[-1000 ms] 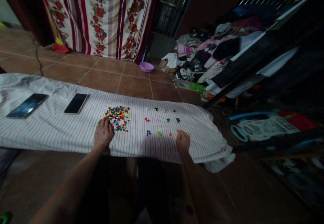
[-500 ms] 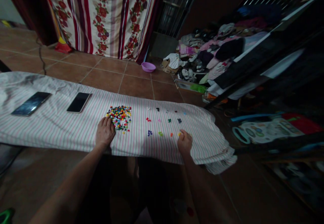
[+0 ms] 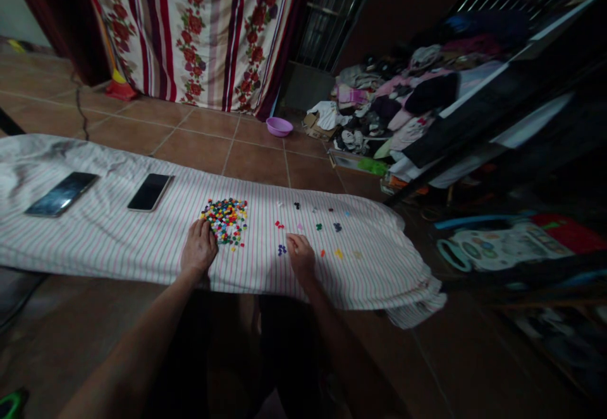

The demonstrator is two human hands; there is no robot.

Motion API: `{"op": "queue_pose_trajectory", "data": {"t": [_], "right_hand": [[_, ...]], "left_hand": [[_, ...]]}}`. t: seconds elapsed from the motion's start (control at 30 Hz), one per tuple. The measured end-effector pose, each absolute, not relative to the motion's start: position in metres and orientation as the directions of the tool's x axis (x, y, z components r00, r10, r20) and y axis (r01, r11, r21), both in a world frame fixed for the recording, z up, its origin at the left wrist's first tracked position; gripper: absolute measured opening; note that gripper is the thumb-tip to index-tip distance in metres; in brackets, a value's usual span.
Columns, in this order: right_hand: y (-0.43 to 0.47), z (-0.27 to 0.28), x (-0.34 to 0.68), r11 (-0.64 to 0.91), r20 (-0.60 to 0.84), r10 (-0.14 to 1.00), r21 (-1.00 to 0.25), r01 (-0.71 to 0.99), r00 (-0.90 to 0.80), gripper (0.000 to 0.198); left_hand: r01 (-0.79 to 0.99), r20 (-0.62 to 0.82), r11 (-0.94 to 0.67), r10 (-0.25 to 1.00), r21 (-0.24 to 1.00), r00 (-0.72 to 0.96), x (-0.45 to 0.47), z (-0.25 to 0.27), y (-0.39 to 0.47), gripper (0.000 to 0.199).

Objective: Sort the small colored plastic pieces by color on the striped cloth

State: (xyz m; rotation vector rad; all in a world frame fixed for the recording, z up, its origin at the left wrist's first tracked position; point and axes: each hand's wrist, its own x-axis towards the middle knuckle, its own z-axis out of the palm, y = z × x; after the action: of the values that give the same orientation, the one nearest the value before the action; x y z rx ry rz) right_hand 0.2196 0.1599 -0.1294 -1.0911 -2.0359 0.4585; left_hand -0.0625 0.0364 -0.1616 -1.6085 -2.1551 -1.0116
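Note:
A pile of small multicoloured beads (image 3: 226, 217) lies on the striped cloth (image 3: 256, 267). My left hand (image 3: 199, 245) rests at the pile's near left edge, fingers laid out flat and touching the beads. My right hand (image 3: 301, 256) is over the cloth among small colour groups, its fingers drawn together and no bead showing at their tips. Just left of it lie purple-blue beads (image 3: 281, 250). Orange beads (image 3: 323, 253) and yellow beads (image 3: 338, 253) lie to its right. Farther back are red beads (image 3: 279, 224), green beads (image 3: 318, 227) and grey beads (image 3: 337, 227).
Two phones, a larger phone (image 3: 61, 194) and a smaller phone (image 3: 150, 192), lie on the cloth at the left. Beyond, on the tiled floor, stands a purple basin (image 3: 279, 127). A heap of clothes (image 3: 379, 100) fills the back right.
My right hand has moved left from the yellow beads to beside the purple-blue group, uncovering the yellow beads and a pale group right of them. My left hand stays at the pile.

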Motion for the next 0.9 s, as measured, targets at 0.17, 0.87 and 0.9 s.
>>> {"op": "queue_pose_trajectory", "data": {"t": [0.17, 0.87, 0.9], "right_hand": [[0.143, -0.129, 0.158, 0.609, 0.347, 0.772, -0.642, 0.466, -0.532, 0.020], [0.121, -0.100, 0.079, 0.485, 0.032, 0.859, -0.372, 0.791, -0.511, 0.015], [0.121, -0.100, 0.078, 0.486, 0.034, 0.859, -0.368, 0.793, -0.511, 0.015]], "left_hand": [[0.913, 0.577, 0.143, 0.735, 0.383, -0.357, -0.062, -0.160, 0.036, 0.037], [0.943, 0.588, 0.097, 0.760, 0.320, -0.277, -0.060, -0.155, 0.035, 0.029], [0.946, 0.591, 0.094, 0.761, 0.310, -0.269, -0.060, -0.155, 0.035, 0.029]]}}
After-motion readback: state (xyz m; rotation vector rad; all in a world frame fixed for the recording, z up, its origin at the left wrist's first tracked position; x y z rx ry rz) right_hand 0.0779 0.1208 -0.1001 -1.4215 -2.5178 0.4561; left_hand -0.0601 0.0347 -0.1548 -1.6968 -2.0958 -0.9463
